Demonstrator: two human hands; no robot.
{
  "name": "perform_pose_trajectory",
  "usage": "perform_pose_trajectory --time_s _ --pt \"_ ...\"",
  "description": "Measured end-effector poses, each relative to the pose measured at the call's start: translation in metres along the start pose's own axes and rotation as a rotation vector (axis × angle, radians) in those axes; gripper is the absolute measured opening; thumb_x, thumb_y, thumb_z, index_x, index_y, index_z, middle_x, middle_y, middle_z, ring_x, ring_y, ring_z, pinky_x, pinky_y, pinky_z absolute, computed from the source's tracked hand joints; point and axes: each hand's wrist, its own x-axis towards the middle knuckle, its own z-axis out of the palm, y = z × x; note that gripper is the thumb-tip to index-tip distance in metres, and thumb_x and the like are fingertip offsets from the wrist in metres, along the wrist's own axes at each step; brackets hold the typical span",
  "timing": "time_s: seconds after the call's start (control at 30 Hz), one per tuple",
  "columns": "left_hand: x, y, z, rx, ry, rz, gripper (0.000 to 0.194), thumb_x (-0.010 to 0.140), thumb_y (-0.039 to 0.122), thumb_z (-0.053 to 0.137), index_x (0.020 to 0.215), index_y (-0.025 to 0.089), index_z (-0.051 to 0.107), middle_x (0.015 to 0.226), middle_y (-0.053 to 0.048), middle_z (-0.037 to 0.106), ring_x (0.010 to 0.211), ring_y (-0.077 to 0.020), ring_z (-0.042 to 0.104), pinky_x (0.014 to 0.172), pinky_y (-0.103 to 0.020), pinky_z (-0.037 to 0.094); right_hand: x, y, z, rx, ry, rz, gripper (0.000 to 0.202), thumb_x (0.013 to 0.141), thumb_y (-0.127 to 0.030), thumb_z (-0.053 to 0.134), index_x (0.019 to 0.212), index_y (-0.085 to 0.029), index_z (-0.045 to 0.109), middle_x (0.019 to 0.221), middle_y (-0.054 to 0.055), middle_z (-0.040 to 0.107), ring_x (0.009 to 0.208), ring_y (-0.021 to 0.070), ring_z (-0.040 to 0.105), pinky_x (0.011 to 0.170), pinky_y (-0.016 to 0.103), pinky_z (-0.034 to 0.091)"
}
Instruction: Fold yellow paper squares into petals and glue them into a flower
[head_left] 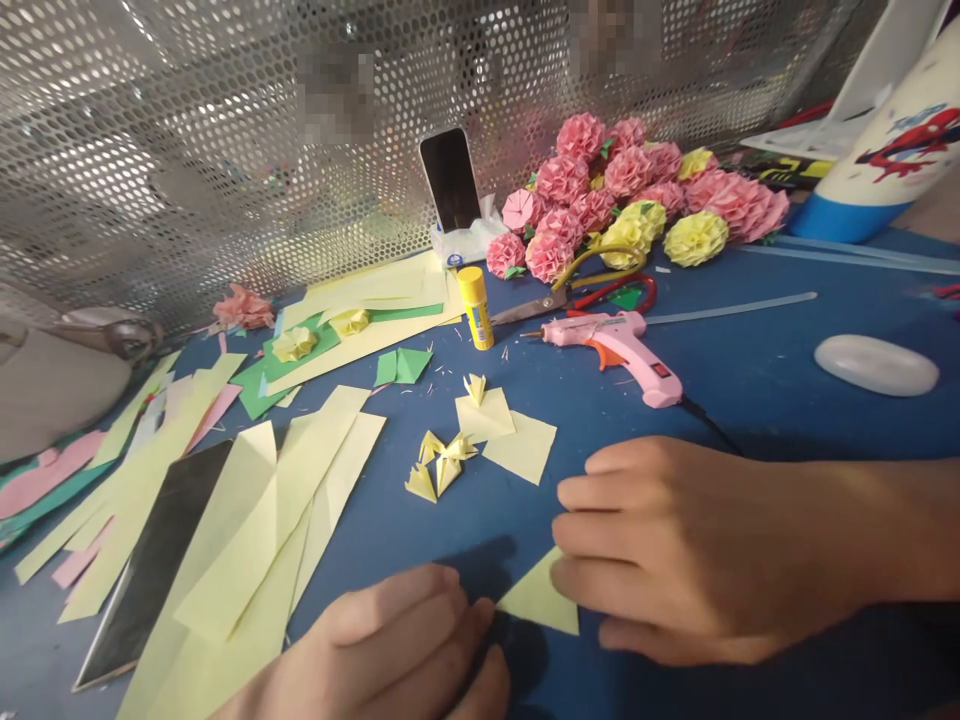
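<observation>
A folded yellow paper triangle (547, 600) lies on the blue table between my hands. My right hand (667, 550) covers its right side, the fingers curled and pressed onto it. My left hand (405, 640) is loosely closed at the bottom edge, a fingertip close to the triangle's left corner; nothing shows in it. Just beyond are two yellow paper squares (525, 447) and several small folded yellow pieces (442, 462). A pink hot glue gun (615, 345) with an orange trigger lies past my right hand.
Yellow paper strips (300, 500) and a dark flat panel (161, 560) spread leftward. Behind stand a glue stick (476, 310), scissors (551, 300), a phone (450, 180) and pink and yellow paper flowers (570, 200). Rightward are a white oval object (876, 363) and a bottle (885, 150).
</observation>
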Motion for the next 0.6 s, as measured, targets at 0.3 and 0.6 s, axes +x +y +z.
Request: perform_pose_trajectory --time_s 0.3,0.6 --pt "0.022 0.001 0.009 -0.333 -0.209 -0.561 0.021 0.096 0.038 0.065 0.093 0.018 0.060 0.080 0.002 0.060 0.070 -0.0143 0.056 0.085 -0.036 0.039 0.013 0.001 0.024 0.235 0.118 0.221 0.012 0.097 -0.021 0.055 0.085 -0.019 0.052 0.074 -0.002 0.061 0.063 0.0139 0.052 0.061 0.029 0.031" --pt "0.026 0.003 0.003 -0.601 -0.137 -0.903 0.013 0.089 0.016 0.063 0.080 0.023 0.057 0.078 0.007 0.062 0.075 -0.0123 0.056 0.082 -0.032 0.038 0.018 -0.007 0.000 0.895 -0.141 0.567 0.026 0.090 -0.021 0.053 0.067 -0.020 0.042 0.058 -0.006 0.056 0.051 0.0075 0.047 0.052 0.020 0.032"
